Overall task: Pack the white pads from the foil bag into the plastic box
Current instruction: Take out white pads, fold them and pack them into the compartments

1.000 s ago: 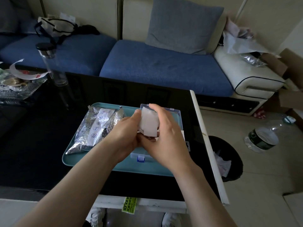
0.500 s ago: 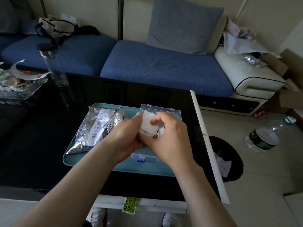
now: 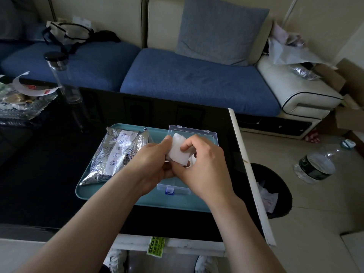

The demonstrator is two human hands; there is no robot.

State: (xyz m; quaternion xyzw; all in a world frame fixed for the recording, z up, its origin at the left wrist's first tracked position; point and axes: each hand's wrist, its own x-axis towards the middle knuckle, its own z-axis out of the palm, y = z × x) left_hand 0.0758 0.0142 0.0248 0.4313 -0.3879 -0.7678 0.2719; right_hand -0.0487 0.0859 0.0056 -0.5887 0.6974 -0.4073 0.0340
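We see both hands meeting over a flat teal plastic tray (image 3: 118, 196) on a glossy black glass table (image 3: 39, 184). The left hand (image 3: 151, 160) and the right hand (image 3: 204, 166) pinch a small stack of soft white pads (image 3: 178, 152) between them. The left thumb is against the stack's left edge and the right forefinger is curled over its top. The stack is held in the air just above the clear rectangular plastic box (image 3: 193, 131) with a blue front latch.

The hands and pads cover the box's middle, so we cannot tell whether its lid is raised or what lies inside. Left of the box on the same tray lies the crinkled silver foil bag (image 3: 116, 154), its right corner hidden by the left wrist.

Further left on the table stand a tall clear bottle with a black cap (image 3: 63, 79) and a heap of loose wrappers (image 3: 23, 99). Behind the table runs a blue-cushioned sofa (image 3: 197, 81) with a grey square pillow (image 3: 220, 30). On the floor to the right are a round black waste bin (image 3: 275, 190) and a large clear water bottle lying on its side (image 3: 317, 166).

We count two hands, one stack, one box, one foil bag, one tray, two bottles, one bin and one pillow. We cannot count the pads in the stack.
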